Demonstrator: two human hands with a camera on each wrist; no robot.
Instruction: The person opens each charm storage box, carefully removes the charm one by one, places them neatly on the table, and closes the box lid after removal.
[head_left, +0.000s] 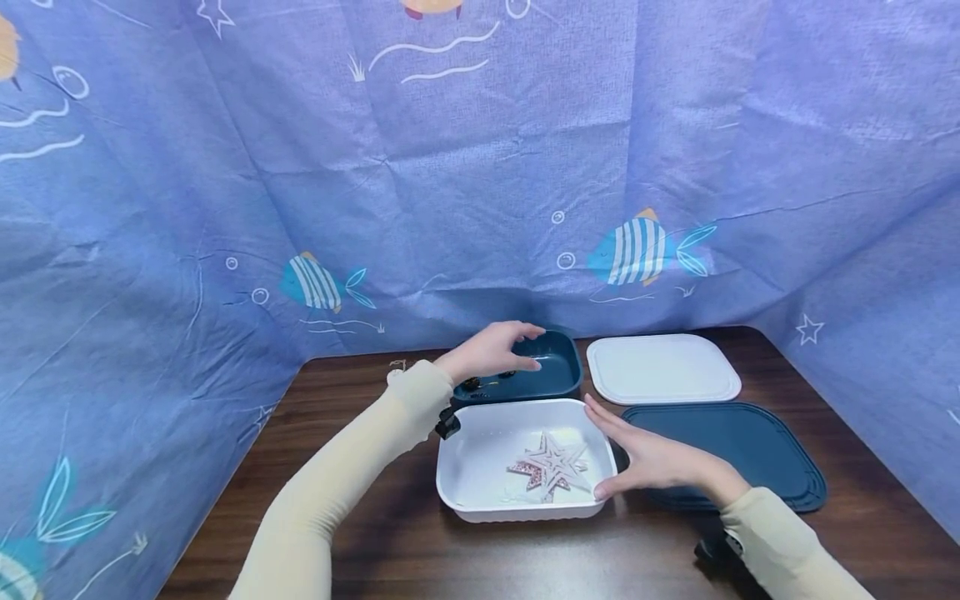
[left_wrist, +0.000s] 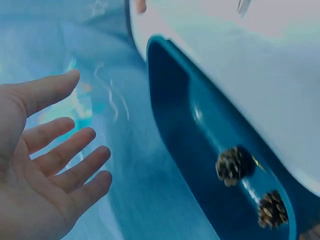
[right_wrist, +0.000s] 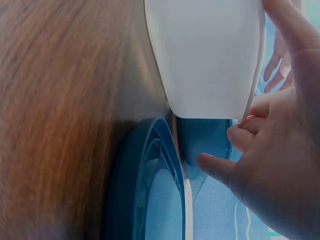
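A white container stands on the table with star-shaped ornaments in glittery pink and white inside it. At its right end my right hand spans the rim, thumb by the front corner and fingers by the back corner. Behind it is a dark teal container, with brown pine cones lying in one end. My left hand hovers over this teal container, fingers spread loosely and holding nothing. In the left wrist view its palm and fingertips show apart from any object.
On the right lie a white lid and, nearer, a dark teal lid. A small pale item sits left of the teal container. A blue fish-print cloth hangs around the wooden table.
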